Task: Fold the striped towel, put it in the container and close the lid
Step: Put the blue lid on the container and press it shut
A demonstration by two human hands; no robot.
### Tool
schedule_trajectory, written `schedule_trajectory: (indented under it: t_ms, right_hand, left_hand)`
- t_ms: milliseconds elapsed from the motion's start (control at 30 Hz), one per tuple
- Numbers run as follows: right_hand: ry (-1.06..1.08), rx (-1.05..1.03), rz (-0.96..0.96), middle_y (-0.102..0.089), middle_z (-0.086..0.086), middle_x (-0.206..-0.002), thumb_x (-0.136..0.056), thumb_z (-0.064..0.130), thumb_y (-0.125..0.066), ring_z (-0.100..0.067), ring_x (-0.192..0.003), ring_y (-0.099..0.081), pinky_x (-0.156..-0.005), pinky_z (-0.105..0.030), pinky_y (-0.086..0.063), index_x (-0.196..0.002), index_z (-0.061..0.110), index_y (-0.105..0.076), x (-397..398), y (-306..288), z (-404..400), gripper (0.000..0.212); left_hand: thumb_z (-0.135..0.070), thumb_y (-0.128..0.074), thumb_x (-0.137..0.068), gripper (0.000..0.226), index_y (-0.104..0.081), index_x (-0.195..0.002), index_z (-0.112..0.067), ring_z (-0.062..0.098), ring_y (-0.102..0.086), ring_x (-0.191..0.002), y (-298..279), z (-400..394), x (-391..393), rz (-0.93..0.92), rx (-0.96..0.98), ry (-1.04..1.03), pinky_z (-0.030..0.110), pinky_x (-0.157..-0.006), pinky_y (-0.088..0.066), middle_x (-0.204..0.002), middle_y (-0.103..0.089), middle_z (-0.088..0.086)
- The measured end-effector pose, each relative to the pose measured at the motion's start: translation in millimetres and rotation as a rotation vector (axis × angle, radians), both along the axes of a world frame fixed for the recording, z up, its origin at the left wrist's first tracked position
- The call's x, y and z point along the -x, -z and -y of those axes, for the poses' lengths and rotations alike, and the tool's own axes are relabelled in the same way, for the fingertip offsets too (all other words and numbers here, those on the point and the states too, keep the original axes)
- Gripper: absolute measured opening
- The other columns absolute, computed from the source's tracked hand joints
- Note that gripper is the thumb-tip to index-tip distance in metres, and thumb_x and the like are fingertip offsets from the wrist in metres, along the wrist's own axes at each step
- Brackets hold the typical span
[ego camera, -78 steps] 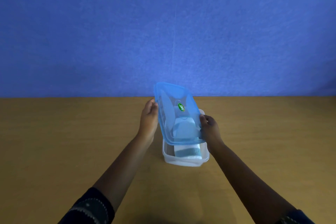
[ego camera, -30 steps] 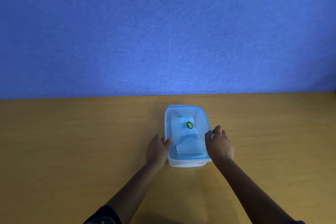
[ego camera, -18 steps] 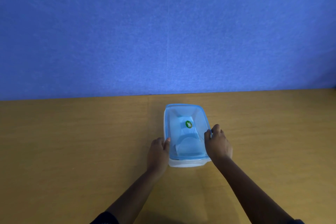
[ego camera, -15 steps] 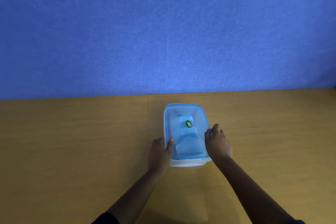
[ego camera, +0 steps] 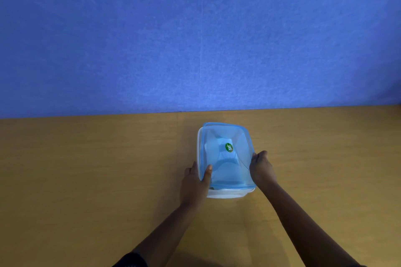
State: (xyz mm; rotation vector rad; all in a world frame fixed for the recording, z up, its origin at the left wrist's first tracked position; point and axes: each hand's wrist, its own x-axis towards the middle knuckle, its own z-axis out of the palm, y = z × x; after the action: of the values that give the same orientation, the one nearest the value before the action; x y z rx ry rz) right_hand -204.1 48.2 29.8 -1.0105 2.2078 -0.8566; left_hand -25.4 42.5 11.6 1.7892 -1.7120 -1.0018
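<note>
**Two hands on a blue lid**

Two hands hold a see-through blue lid on top of a clear plastic container. The container sits on a wooden table, a little to the right of the middle, in front of a blue wall.

The left hand is at the left side of the box, near its front corner. Its thumb lies over the lid's edge and its fingers curl around the side, so it grips the lid and the container rim together. The right hand is at the right side. Its fingers curl around the lid's right edge and pinch it.

The lid is not flat. It looks a bit crooked, pushed to the right, and a strip of the container's rim shows along the left side. At the front, a small dark gap shows between the lid and the container.

The towel is inside the container, under the lid. It looks like a pale folded shape through the blue plastic. Its stripes cannot be seen.

A small green sticker sits in the middle of the lid. A dark sleeve shows on the left arm at the bottom.
</note>
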Motion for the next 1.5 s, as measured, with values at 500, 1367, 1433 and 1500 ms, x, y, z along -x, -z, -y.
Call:
schedule_trajectory:
  t_ms: [500,1367,1433,1500]
  right_hand:
    - [-0.086,-0.093,-0.276,-0.055,-0.014,-0.103,-0.099,0.032,-0.023,-0.031,-0.077,-0.05,-0.066,-0.037,-0.039,-0.097,0.009,-0.039,-7,-5,-8,0.028]
    - [-0.137,-0.101,-0.45,-0.063,-0.011,-0.08,-0.099,0.035,-0.021,-0.027,-0.06,-0.046,-0.054,-0.032,-0.034,-0.088,0.016,-0.033,-5,0,-4,0.025]
    - [-0.146,-0.124,-0.438,-0.063,-0.011,-0.078,-0.098,0.037,-0.02,-0.029,-0.061,-0.047,-0.056,-0.033,-0.036,-0.087,0.017,-0.032,-3,-2,-1,0.027]
    - [-0.155,-0.145,-0.427,-0.063,-0.012,-0.08,-0.098,0.039,-0.019,-0.03,-0.065,-0.048,-0.06,-0.033,-0.037,-0.086,0.016,-0.034,0,-5,2,0.03]
  left_hand:
    - [-0.035,-0.036,-0.095,0.039,-0.049,-0.126,-0.015,0.028,-0.052,-0.114,4,0,2,-0.097,-0.032,-0.041,0.036,-0.095,-0.042,-0.123,-0.057,0.014]
    - [-0.023,-0.046,-0.094,0.032,-0.053,-0.116,-0.002,0.028,-0.054,-0.108,15,1,1,-0.174,0.097,-0.031,0.016,-0.085,-0.033,-0.114,-0.059,0.02]
    - [-0.024,-0.046,-0.094,0.032,-0.053,-0.117,-0.003,0.028,-0.054,-0.108,15,0,1,-0.171,0.101,-0.038,0.019,-0.086,-0.034,-0.114,-0.059,0.02]
    - [-0.026,-0.045,-0.094,0.033,-0.053,-0.118,-0.005,0.027,-0.052,-0.109,15,-1,2,-0.181,0.089,-0.039,0.019,-0.086,-0.032,-0.114,-0.058,0.018]
